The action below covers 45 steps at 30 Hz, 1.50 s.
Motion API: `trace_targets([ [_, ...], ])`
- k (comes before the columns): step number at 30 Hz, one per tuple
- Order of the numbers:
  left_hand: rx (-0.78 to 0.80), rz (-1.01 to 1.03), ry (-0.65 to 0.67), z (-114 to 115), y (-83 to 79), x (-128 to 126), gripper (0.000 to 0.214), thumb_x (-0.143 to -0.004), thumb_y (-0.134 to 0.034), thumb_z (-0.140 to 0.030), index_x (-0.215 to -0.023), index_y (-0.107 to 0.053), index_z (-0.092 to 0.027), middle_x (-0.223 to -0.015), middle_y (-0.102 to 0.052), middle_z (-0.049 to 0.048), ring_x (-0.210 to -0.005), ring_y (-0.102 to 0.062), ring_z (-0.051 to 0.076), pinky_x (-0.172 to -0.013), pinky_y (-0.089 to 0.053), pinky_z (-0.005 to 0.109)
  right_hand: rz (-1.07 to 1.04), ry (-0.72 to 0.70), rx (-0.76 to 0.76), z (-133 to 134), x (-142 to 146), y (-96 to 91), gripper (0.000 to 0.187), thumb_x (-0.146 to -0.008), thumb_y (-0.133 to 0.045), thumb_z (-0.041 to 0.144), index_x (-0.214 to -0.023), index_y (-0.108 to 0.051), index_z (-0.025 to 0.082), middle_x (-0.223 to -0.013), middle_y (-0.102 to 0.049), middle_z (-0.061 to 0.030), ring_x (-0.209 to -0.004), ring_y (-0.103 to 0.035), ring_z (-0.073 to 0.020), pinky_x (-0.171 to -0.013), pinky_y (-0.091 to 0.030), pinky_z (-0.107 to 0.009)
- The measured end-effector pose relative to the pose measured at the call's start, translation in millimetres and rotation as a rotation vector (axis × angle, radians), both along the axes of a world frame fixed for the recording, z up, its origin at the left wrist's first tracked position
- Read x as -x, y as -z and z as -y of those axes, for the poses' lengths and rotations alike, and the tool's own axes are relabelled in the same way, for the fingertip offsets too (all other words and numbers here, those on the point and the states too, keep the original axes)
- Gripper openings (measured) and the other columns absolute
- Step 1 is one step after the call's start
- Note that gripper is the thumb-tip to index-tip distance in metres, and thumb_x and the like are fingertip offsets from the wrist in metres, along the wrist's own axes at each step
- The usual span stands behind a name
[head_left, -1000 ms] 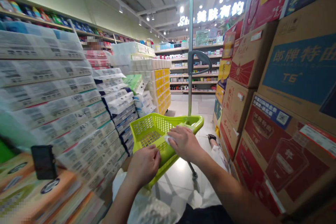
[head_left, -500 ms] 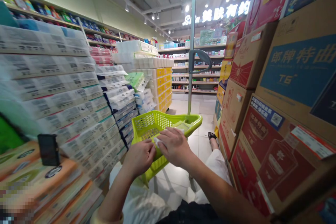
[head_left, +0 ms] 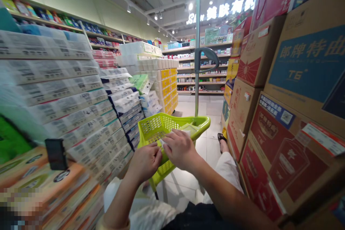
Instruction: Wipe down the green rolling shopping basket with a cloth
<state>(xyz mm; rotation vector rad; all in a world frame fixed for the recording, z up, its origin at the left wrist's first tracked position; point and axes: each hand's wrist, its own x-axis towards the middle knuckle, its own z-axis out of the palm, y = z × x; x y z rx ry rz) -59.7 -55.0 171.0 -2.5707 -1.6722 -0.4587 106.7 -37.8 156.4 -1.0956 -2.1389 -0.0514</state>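
A yellow-green plastic shopping basket cart (head_left: 151, 124) stands between my knees, its perforated tub open toward me. My left hand (head_left: 145, 160) is closed at its near edge, thumb and fingers pressed together; what they pinch, if anything, is hidden. My right hand (head_left: 179, 150) lies over the near rim with bent fingers, closed on a crumpled white tissue (head_left: 161, 142) that shows as small white bits by the fingers. Beyond that hand, the cart's rounded end (head_left: 205, 123) juts to the right. A pale green flap (head_left: 190, 128) lies just past my right knuckles.
Packs of paper products (head_left: 59, 90) are stacked at left. A dark phone-like object (head_left: 56, 154) stands on orange packs (head_left: 67, 178). Liquor cartons (head_left: 296, 133) rise close on the right. Ahead are a metal pole (head_left: 197, 90), tiled floor (head_left: 185, 106) and stocked shelves. My sandalled foot (head_left: 223, 142) is at right.
The view has shifted slightly, and the cart and my hands sit a little farther right in it. Both hands keep nearly the same pose at the cart's rim.
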Motion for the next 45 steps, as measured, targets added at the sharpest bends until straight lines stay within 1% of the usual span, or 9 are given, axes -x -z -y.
trace_targets([
  [3, -0.017, -0.008, -0.019, 1, 0.5, 0, 0.042, -0.093, -0.030, -0.029, -0.063, -0.057, -0.017, -0.078, -0.064, 0.0047, -0.068, -0.058, 0.014, -0.063, -0.035, 0.027, -0.040, 0.047, 0.024, -7, -16, 0.8, 0.024, -0.092, -0.049, 0.031, -0.106, -0.069, 0.025, -0.111, -0.068, -0.0027, -0.110, -0.056, -0.0195, -0.102, -0.036, -0.036],
  [9, -0.006, -0.058, -0.053, 0, -0.4, -7, 0.041, -0.093, -0.032, -0.028, -0.062, -0.056, -0.017, -0.079, -0.064, 0.0042, -0.067, -0.058, 0.014, -0.060, -0.034, 0.027, -0.092, 0.353, 0.084, -26, -41, 6.1, 0.032, -0.094, -0.043, 0.032, -0.111, -0.068, 0.021, -0.123, -0.063, -0.0081, -0.123, -0.048, -0.0265, -0.106, -0.031, -0.044],
  [14, -0.031, -0.055, -0.034, -3, 1.9, -9, 0.039, -0.093, -0.034, -0.027, -0.067, -0.061, -0.017, -0.081, -0.065, 0.0046, -0.072, -0.059, 0.014, -0.063, -0.035, 0.027, 0.009, 0.154, 0.048, -8, -3, 2.6, 0.027, -0.092, -0.047, 0.029, -0.108, -0.068, 0.024, -0.115, -0.067, -0.0052, -0.119, -0.050, -0.0234, -0.108, -0.029, -0.040],
  [17, -0.038, -0.045, -0.034, -4, 3.2, -8, 0.038, -0.093, -0.034, -0.027, -0.068, -0.061, -0.017, -0.081, -0.065, 0.0043, -0.072, -0.059, 0.014, -0.063, -0.035, 0.027, 0.047, 0.051, 0.048, -7, 2, -1.5, 0.025, -0.093, -0.047, 0.029, -0.103, -0.069, 0.025, -0.110, -0.068, -0.0033, -0.110, -0.055, -0.0191, -0.104, -0.033, -0.035],
  [25, -0.034, -0.080, -0.066, 0, -1.1, -11, 0.039, -0.092, -0.034, -0.026, -0.063, -0.058, -0.018, -0.077, -0.063, 0.0036, -0.066, -0.056, 0.014, -0.059, -0.033, 0.027, 0.088, 0.256, 0.169, -44, -51, -13.1, 0.034, -0.096, -0.038, 0.030, -0.093, -0.071, 0.021, -0.105, -0.069, -0.0063, -0.106, -0.056, -0.0199, -0.094, -0.038, -0.032],
  [33, -0.041, -0.031, -0.040, -2, 2.3, -9, 0.038, -0.093, -0.034, -0.027, -0.070, -0.063, -0.018, -0.083, -0.067, 0.0048, -0.074, -0.061, 0.015, -0.065, -0.037, 0.027, 0.167, -0.036, 0.114, -2, -1, -12.1, 0.026, -0.095, -0.043, 0.030, -0.103, -0.067, 0.027, -0.114, -0.066, -0.0015, -0.115, -0.051, -0.0188, -0.105, -0.029, -0.036],
  [35, -0.033, -0.030, -0.055, -2, 2.5, -9, 0.039, -0.093, -0.034, -0.027, -0.069, -0.062, -0.017, -0.083, -0.067, 0.0048, -0.074, -0.061, 0.015, -0.065, -0.037, 0.027, 0.166, -0.021, 0.139, -8, -6, -15.1, 0.026, -0.096, -0.043, 0.031, -0.101, -0.068, 0.027, -0.110, -0.068, -0.0005, -0.109, -0.055, -0.0165, -0.101, -0.033, -0.032],
  [41, -0.008, -0.064, -0.090, 1, -2.4, -14, 0.039, -0.093, -0.034, -0.027, -0.064, -0.060, -0.017, -0.081, -0.065, 0.0051, -0.070, -0.059, 0.015, -0.062, -0.036, 0.027, 0.153, 0.246, 0.253, -49, -49, -24.5, 0.038, -0.096, -0.036, 0.029, -0.090, -0.072, 0.021, -0.101, -0.070, -0.0060, -0.099, -0.060, -0.0191, -0.085, -0.040, -0.029],
  [45, -0.006, -0.065, -0.088, 0, -2.3, -15, 0.039, -0.092, -0.035, -0.026, -0.065, -0.060, -0.017, -0.080, -0.066, 0.0053, -0.070, -0.059, 0.015, -0.063, -0.036, 0.028, 0.222, 0.235, 0.271, -40, -37, -26.4, 0.036, -0.094, -0.038, 0.030, -0.086, -0.072, 0.019, -0.097, -0.070, -0.0083, -0.096, -0.060, -0.0213, -0.085, -0.040, -0.032],
])
